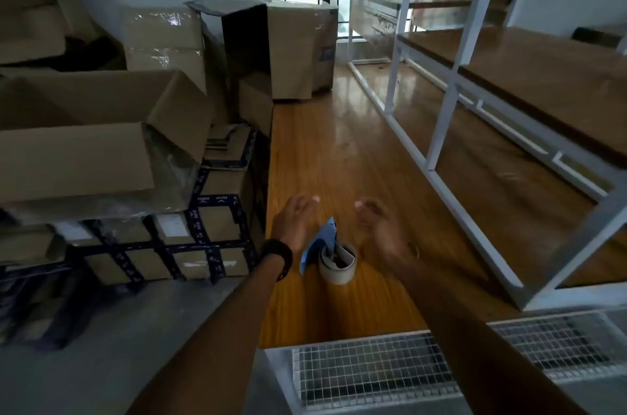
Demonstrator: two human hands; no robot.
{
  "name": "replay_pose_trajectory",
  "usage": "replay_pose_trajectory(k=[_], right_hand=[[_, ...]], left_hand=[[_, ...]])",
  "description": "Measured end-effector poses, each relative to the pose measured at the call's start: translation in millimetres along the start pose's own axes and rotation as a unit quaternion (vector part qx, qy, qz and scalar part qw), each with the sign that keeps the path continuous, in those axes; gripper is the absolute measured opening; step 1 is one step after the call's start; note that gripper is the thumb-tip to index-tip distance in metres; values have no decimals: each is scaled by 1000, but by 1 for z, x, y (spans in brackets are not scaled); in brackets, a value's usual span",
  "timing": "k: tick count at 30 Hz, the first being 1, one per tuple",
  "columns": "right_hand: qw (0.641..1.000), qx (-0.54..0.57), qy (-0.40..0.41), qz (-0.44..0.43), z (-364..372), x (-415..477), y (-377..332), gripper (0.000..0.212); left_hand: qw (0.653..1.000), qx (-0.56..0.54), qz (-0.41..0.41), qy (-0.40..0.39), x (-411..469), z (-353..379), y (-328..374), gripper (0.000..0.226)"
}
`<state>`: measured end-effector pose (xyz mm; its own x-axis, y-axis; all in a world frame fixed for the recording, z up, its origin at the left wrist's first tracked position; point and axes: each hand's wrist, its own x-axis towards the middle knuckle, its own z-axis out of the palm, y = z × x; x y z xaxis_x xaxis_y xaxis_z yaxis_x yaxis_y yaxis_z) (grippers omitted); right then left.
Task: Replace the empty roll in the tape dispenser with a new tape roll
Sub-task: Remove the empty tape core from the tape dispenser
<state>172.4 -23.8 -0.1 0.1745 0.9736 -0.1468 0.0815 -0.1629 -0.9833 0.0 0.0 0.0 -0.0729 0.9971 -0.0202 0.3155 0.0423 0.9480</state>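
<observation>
The blue tape dispenser [322, 241] lies on the wooden floor [339, 149] with a pale roll [337, 270] in it. It sits between the left hand [294, 222] and the right hand [378, 226], nearer than their fingers [307, 201]. Both hands are spread loose and hold nothing.
</observation>
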Motion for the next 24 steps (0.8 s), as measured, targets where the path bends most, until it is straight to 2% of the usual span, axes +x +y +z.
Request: replay_pose_trajectory(k=[8,13,15,19,24], right_hand=[[995,-63,-48,66,1,-15,40,41],[996,-37,-43,67,11,-7,49,44],[996,-29,-50,72,14,-2,52,47],[992,-56,-54,95,19,5,57,49],[987,-69,-45,136,23,8,63,41]], left_hand=[[997,20,-67,-31,-8,13,-41,50],[995,-4,-84,-50,0,24,-43,24],[994,-2,-90,-56,3,26,-43,31],[990,11,-109,-85,5,28,-49,59],[981,-39,-142,-129,6,34,-56,78]])
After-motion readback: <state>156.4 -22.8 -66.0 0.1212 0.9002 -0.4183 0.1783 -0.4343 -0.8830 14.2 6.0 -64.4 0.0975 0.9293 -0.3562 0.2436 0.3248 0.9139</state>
